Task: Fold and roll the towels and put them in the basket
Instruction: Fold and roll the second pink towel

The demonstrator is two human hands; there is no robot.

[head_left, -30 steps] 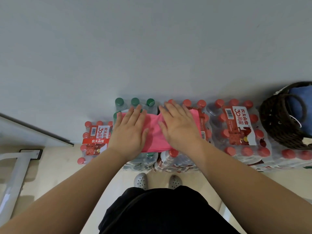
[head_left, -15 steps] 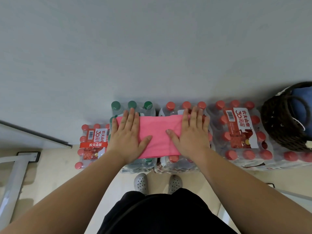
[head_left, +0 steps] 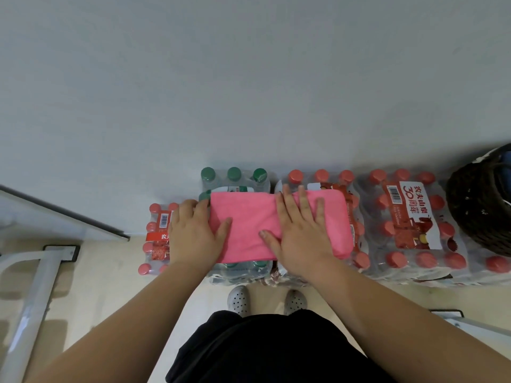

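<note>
Head view, from left to right: what stands at the edges, and where is open room?
— At the left edge a white metal frame (head_left: 36, 294) stands on the pale floor (head_left: 105, 286). Between this frame and the bottle packs the floor is open. A grey wall (head_left: 249, 78) rises directly behind the far edge of the packs. At their near edge stand the person's white shoes (head_left: 239, 299), close to the packs.
— And the surface itself?
— It is a row of wrapped bottle packs. First comes a low red-capped pack (head_left: 157, 230), then a green-capped pack (head_left: 233, 175), a middle red-capped pack (head_left: 320, 176) and a labelled pack (head_left: 406, 217). At the right end stands a dark woven basket (head_left: 481, 205), cut by the edge of the picture.
— Where is the towel?
— The pink towel (head_left: 249, 225), folded into a long band, lies flat across the green-capped pack and the middle red-capped pack. It is well apart from the basket; the labelled pack is between them.
— And the hands?
— The left hand (head_left: 193, 233) is at the towel's left end. Its thumb lies on the cloth and its fingers bend down past that end, with the tips hidden, so I cannot tell whether they grip. The right hand (head_left: 300, 233) lies palm down on the right half of the towel, with the fingers straight and a little spread, holding nothing.
</note>
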